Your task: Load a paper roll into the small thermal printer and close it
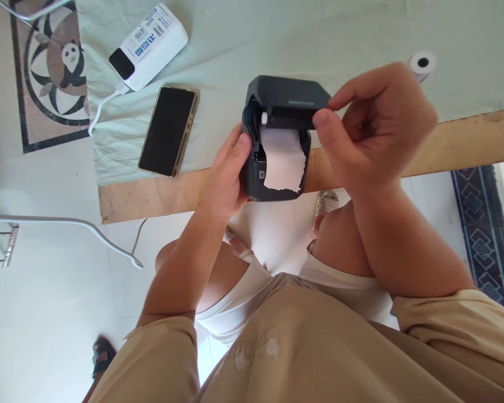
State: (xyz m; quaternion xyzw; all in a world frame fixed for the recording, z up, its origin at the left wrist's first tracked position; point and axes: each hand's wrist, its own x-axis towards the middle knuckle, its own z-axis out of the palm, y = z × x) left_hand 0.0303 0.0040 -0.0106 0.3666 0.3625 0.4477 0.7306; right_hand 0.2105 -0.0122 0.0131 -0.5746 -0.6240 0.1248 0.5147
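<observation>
A dark grey portable receipt printer (pixel 254 187) is held over the table's front edge, its lid (pixel 288 92) raised. Out of its paper bay hangs a strip of white paper (pixel 282 162) with a torn end. My left hand (pixel 231 168) is wrapped round the printer's left side, thumb on the casing. Between thumb and forefinger, my right hand (pixel 373 120) pinches the right corner of the lid. Part of the bay lies hidden beneath the lid.
On the green cloth (pixel 344 33) lie a smartphone (pixel 168 131) and a white power bank (pixel 151 47) with a white cable (pixel 98 109) plugged in. A paper roll (pixel 423 62) stands behind my right hand. The table's wooden edge (pixel 151 196) runs before my knees.
</observation>
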